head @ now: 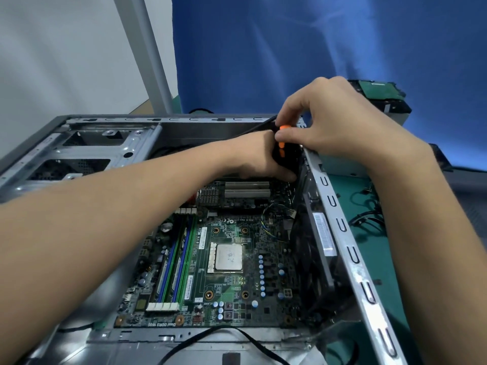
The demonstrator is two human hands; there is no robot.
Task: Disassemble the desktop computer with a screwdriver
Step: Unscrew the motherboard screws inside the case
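Your computer case [168,119] lies open on its side, and the side cover is not on it. At ten o'clock in the case the metal drive cage [87,151] holds nothing that I can see. In the middle the motherboard [237,306] is not yet taken out. Its memory slots [174,262] at eight o'clock seem empty, and the processor [228,257] sits bare in its socket, with no cooler on it.

Your left forearm reaches across the case toward one o'clock. There your left hand [257,156] is low over the far corner of the board, its back to the camera, and it seems closed round the lower part of the screwdriver [282,146]; its fingers are hidden. The screwdriver, with a black and orange handle, stands between your two hands, just beside the right wall of the case. Your right hand [332,119] comes from above over that wall and pinches the top of the handle with curled fingertips. The tip and the screw are hidden.

At three o'clock a black fan [308,259] is on the inside of the right wall. Outside the case, at two o'clock, a hard drive [379,93] stands apart, and loose cables [366,214] lie on the green mat [350,191].

I judge the work is about half done: the board, processor and fan remain.
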